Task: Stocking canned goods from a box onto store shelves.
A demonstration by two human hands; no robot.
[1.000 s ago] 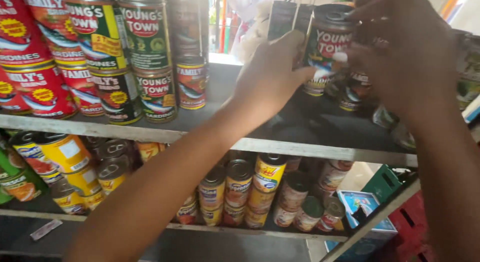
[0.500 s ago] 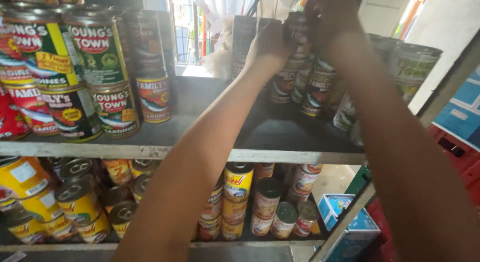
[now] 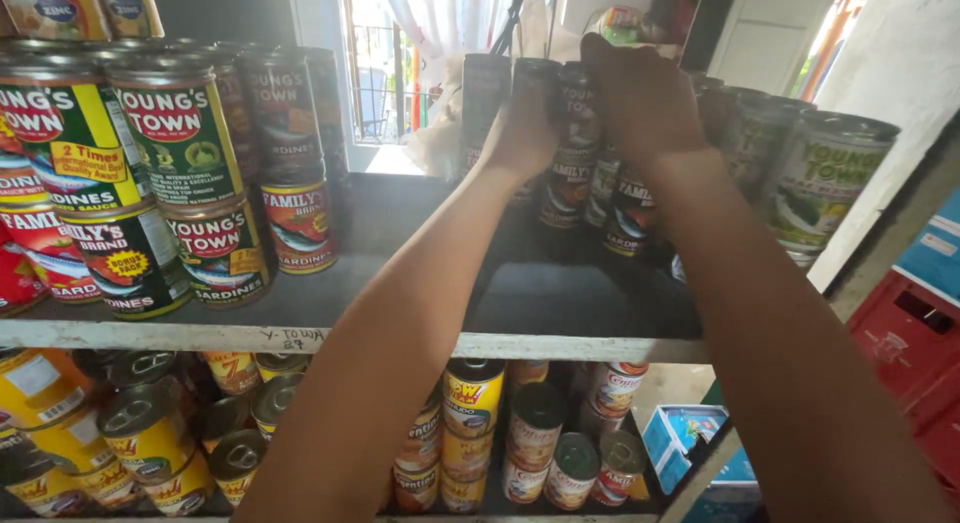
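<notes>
Both hands, left hand (image 3: pixel 520 133) and right hand (image 3: pixel 640 103), clamp a top can (image 3: pixel 578 108) far back on the shelf (image 3: pixel 560 303); likely heavy, rigid, slick, best held by its sides.

This is a small grocery shop, seen at its stock shelves. A grey painted shelf (image 3: pixel 330 303) carries stacked tins of sardines (image 3: pixel 180 173) in rows, many of the same kind side by side, with handwriting along its front edge. The lower shelf holds more rows of cans (image 3: pixel 475 423) with yellow and red labels. A red plastic crate (image 3: pixel 900 353) stands at the right, and a window (image 3: pixel 385 73) behind lets in daylight.
</notes>
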